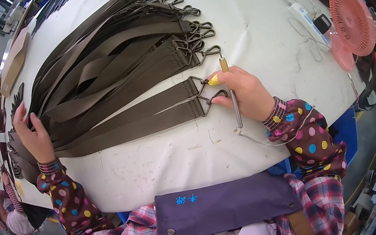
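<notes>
A thick bundle of dark olive webbing straps (106, 76) lies across the table, with metal snap hooks (200, 31) at its far right end. Two straps (150, 117) are set apart on the near side, ending in triangular metal rings (204, 106). My right hand (249, 93) is closed at these rings, pinching their hooks. It also holds a slim metal rod tool (237, 111) with a brass-coloured collar and a thin cord. Something yellow covers one fingertip. My left hand (33, 135) hovers at the bundle's left end, fingers apart, holding nothing visible.
A pink fan (351, 22) and a white power strip (309, 25) with loose wires stand at the right. A cardboard piece (14, 62) is at the far left. Another person (13, 212) sits beyond the table's left edge. Loose threads lie on the white tabletop (156, 164).
</notes>
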Demonstrator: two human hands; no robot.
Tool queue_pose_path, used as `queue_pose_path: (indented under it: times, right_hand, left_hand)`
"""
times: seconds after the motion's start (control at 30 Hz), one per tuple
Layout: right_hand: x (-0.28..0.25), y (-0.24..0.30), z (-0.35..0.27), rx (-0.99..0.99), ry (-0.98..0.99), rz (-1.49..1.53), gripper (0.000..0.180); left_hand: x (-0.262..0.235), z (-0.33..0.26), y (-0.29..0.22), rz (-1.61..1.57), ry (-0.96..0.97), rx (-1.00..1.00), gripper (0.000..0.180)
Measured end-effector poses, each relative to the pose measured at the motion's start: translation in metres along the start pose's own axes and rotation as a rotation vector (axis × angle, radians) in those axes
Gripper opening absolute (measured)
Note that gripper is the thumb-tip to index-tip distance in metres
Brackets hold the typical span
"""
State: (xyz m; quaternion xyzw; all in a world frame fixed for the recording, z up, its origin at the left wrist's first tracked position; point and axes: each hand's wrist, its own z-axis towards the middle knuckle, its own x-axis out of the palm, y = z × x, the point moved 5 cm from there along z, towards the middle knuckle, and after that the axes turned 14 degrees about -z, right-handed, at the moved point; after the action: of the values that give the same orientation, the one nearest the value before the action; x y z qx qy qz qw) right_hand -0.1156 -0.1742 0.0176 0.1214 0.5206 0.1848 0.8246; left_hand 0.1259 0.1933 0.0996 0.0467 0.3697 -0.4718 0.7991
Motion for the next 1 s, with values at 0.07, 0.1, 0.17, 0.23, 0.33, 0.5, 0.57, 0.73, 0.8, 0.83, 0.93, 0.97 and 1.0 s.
queue_pose_path:
  times: [0.07, 0.1, 0.17, 0.23, 0.33, 0.5, 0.57, 0.73, 0.8, 0.83, 0.93, 0.97, 1.0]
  right_hand:
    - [0.004, -0.005, 0.0, 0.0, 0.008, -0.026, 0.035]
    - [0.003, -0.009, 0.0, 0.001, 0.008, -0.049, 0.035]
    - [0.0, -0.008, 0.003, -0.024, -0.012, -0.024, 0.034]
    - [0.001, -0.009, 0.004, -0.036, -0.019, -0.012, 0.033]
    - [-0.001, -0.009, -0.001, -0.065, -0.072, -0.087, 0.032]
    - [-0.003, -0.01, -0.006, 0.106, -0.13, 0.298, 0.029]
    - [-0.006, -0.003, -0.005, 0.255, -0.086, 0.479, 0.023]
    - [-0.001, -0.003, -0.009, 0.406, -0.041, 0.873, 0.02]
    - [0.004, -0.003, -0.012, 0.504, -0.038, 0.972, 0.022]
    - [0.005, -0.002, -0.011, 0.503, -0.037, 0.971, 0.022]
    - [0.014, -0.001, -0.01, 0.515, 0.063, 0.837, 0.023]
    - [0.018, 0.0, -0.01, 0.516, 0.064, 0.836, 0.023]
    - [0.02, 0.002, -0.01, 0.491, 0.071, 0.775, 0.023]
  left_hand:
    - [0.039, -0.016, -0.088, -0.349, 0.234, -0.014, 0.025]
    - [0.061, -0.021, -0.13, -0.454, 0.431, -0.001, 0.024]
    - [0.087, -0.036, -0.179, -0.578, 0.673, 0.008, 0.029]
    - [0.115, -0.041, -0.2, -0.626, 0.792, -0.015, 0.035]
    - [0.145, -0.042, -0.212, -0.643, 0.867, -0.098, 0.037]
    - [0.162, -0.056, -0.223, -0.599, 0.752, -0.041, 0.031]
    - [0.164, -0.056, -0.229, -0.614, 0.742, -0.057, 0.03]
    - [0.169, -0.054, -0.226, -0.677, 0.825, -0.121, 0.024]
    - [0.168, -0.054, -0.222, -0.784, 0.895, -0.201, 0.017]
    - [0.168, -0.054, -0.219, -0.784, 0.893, -0.201, 0.017]
    - [0.173, -0.055, -0.209, -1.039, 0.914, -0.408, 0.012]
    - [0.173, -0.054, -0.209, -1.04, 0.914, -0.409, 0.012]
    - [0.174, -0.054, -0.209, -1.062, 0.914, -0.453, 0.012]
